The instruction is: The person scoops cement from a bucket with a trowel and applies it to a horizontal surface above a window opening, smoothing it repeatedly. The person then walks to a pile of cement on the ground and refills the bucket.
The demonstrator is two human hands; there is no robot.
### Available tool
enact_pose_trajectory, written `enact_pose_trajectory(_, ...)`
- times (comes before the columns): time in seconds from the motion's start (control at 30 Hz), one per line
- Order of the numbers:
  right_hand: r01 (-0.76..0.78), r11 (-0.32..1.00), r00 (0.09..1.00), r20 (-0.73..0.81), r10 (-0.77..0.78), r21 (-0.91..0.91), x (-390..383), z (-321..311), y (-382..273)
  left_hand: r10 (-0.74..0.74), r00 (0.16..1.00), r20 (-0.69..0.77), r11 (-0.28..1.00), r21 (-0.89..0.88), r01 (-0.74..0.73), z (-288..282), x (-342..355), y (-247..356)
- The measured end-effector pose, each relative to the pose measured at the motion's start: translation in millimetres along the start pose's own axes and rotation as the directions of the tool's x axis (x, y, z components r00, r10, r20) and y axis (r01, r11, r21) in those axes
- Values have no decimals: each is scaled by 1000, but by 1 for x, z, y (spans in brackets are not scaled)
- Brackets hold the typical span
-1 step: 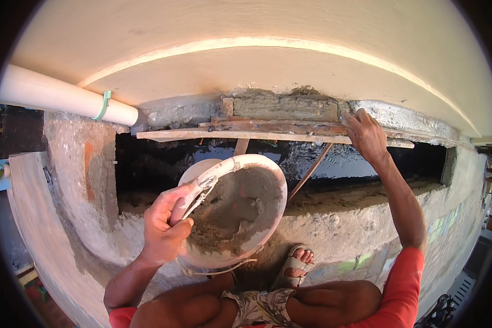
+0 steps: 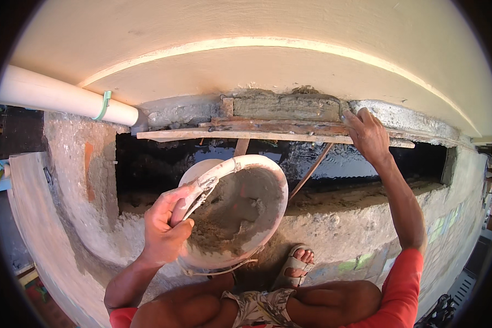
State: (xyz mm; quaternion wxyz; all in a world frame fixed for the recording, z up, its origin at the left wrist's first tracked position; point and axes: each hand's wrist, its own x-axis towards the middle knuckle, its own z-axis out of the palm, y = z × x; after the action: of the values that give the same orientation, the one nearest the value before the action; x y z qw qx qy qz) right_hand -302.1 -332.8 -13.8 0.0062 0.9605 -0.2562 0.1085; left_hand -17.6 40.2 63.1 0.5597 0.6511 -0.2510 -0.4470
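Note:
My left hand (image 2: 168,221) is closed on the rim of a pale, round bucket (image 2: 283,188), beside a knot of white cord. The bucket is tilted toward me, and wet grey mortar (image 2: 224,218) coats its inside. Ahead on the right, my right hand (image 2: 369,134) has its fingers bent at the right end of a strip of fresh mortar (image 2: 290,106) along the wall's foot. What it holds, if anything, is hidden. Below that strip run a rusty-brown board (image 2: 279,127) and a longer pale wooden plank (image 2: 175,134).
Beneath the plank lies a dark channel (image 2: 333,164) with water, crossed by a slanting wooden stick (image 2: 310,171). A white pipe (image 2: 54,95) with a green strap runs along the wall (image 2: 290,65) at left. My sandalled foot (image 2: 295,265) rests on the concrete near the bucket.
My right hand has shifted very slightly to the right. The bucket's right rim has moved a touch to the right, with my left hand still on it.

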Motion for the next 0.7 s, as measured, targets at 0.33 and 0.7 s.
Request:
enact_pose_trajectory(0.33,-54,992,994,95,43,114,-1,-3,-14,-19,1000,-8,1000,-16,18,1,-1,1)
enact_pose_trajectory(0.7,-52,999,988,148,51,3,-4,-4,-4,16,1000,10,1000,-9,-16,2,3,3)
